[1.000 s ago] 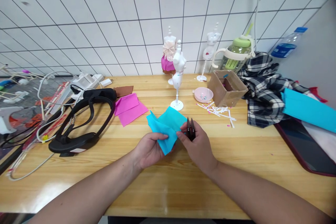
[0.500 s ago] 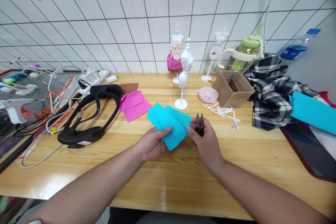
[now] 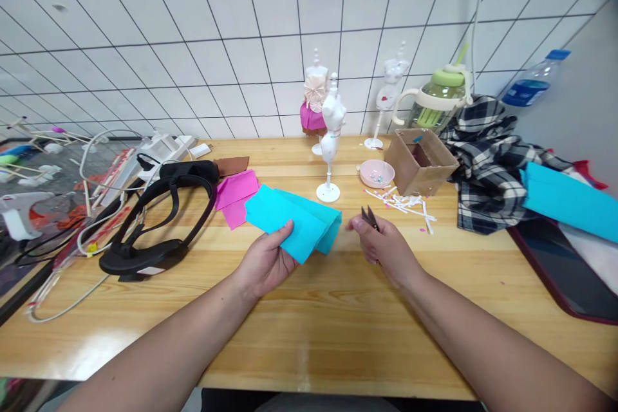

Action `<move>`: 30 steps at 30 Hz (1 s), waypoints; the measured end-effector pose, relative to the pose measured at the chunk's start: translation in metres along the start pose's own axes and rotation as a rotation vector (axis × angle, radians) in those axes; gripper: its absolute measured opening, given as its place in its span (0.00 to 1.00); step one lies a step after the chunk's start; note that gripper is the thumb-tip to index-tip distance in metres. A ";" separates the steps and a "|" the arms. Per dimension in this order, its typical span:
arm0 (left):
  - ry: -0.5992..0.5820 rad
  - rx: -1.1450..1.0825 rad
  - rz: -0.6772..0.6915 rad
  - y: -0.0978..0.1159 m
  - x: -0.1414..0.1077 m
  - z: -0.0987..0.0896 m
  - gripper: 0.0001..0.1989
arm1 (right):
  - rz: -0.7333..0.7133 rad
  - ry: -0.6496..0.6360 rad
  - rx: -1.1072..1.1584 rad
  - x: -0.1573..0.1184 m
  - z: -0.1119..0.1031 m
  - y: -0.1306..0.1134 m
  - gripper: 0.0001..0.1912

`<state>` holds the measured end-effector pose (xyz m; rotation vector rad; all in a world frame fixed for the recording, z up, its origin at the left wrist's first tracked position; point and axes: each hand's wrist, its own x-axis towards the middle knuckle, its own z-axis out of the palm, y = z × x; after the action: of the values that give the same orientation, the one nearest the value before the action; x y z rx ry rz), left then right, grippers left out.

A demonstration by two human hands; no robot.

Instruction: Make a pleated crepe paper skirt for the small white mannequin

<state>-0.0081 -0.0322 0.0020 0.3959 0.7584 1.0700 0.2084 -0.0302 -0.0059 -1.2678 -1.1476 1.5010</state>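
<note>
Folded bright blue sheets, like crepe paper or thin cloth, are pinched in my left hand, thumb on top and fingers beneath. Their right end fans apart into layers. My right hand is closed around small dark thread snips, blades pointing up and away. A gap lies between this hand and the blue sheets. Just beyond the sheets stands a bare white miniature dress form. Behind it is another dress form with a cream pleated top and a pink skirt.
Pink pieces and a black head strap frame lie at left. At right are a pink dish with small beads, white scraps, a cardboard box, a jug, plaid cloth and a dark tablet-like slab.
My right hand has let go of the blue sheets' edge and drawn away to the right, keeping the snips. The sheets have turned flatter in my left hand, and the view has shifted slightly.
</note>
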 end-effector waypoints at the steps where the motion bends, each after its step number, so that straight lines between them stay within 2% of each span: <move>1: -0.041 0.005 0.045 -0.002 -0.002 0.000 0.26 | 0.061 -0.070 0.025 -0.001 0.002 0.000 0.23; 4: -0.220 0.114 0.141 -0.013 -0.006 -0.001 0.30 | 0.139 -0.227 0.099 -0.005 0.014 0.003 0.24; 5: -0.288 0.191 0.160 -0.016 -0.007 -0.002 0.31 | 0.129 -0.216 0.125 -0.006 0.019 0.005 0.24; 7: -0.427 0.372 0.188 -0.020 -0.008 -0.004 0.31 | 0.113 -0.112 0.201 -0.006 0.023 0.006 0.25; 9: -0.560 0.488 0.187 -0.016 -0.009 -0.005 0.36 | 0.119 -0.012 0.285 -0.004 0.019 0.005 0.26; 10: -0.618 0.497 0.163 -0.011 -0.008 -0.005 0.41 | 0.133 -0.006 0.316 -0.003 0.013 0.002 0.26; 12: -0.698 0.430 0.060 0.003 -0.008 -0.006 0.49 | 0.174 -0.083 0.333 -0.001 -0.001 -0.004 0.25; 14: -0.685 0.366 -0.120 0.017 -0.007 -0.008 0.54 | 0.216 -0.232 0.287 0.000 -0.013 -0.010 0.27; 15: -0.655 0.349 -0.142 0.022 -0.006 -0.009 0.54 | 0.219 -0.294 0.254 0.000 -0.017 -0.013 0.28; 17: -0.548 0.370 -0.159 0.026 -0.003 -0.012 0.44 | 0.190 -0.338 0.160 0.000 -0.019 -0.013 0.30; 19: -0.394 0.424 -0.135 0.022 0.001 -0.015 0.32 | 0.166 -0.291 0.034 0.000 -0.016 -0.010 0.26; 21: -0.258 0.475 -0.092 0.016 0.005 -0.018 0.27 | 0.166 -0.228 -0.053 0.002 -0.010 -0.005 0.23; 23: -0.192 0.509 -0.056 0.012 0.008 -0.020 0.25 | 0.145 -0.173 -0.064 0.004 -0.007 -0.001 0.23; 25: -0.189 0.529 -0.046 0.012 0.010 -0.021 0.24 | 0.107 -0.166 -0.072 0.005 -0.009 -0.001 0.24; 27: -0.208 0.541 -0.045 0.015 0.010 -0.023 0.22 | 0.089 -0.281 -0.155 0.005 -0.017 -0.004 0.23; 30: -0.231 0.626 -0.049 0.021 0.012 -0.029 0.24 | 0.097 -0.546 -0.417 0.003 -0.039 -0.014 0.20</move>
<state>-0.0396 -0.0140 -0.0087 1.0105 0.8800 0.7045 0.2472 -0.0194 0.0041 -1.2211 -1.8518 1.8054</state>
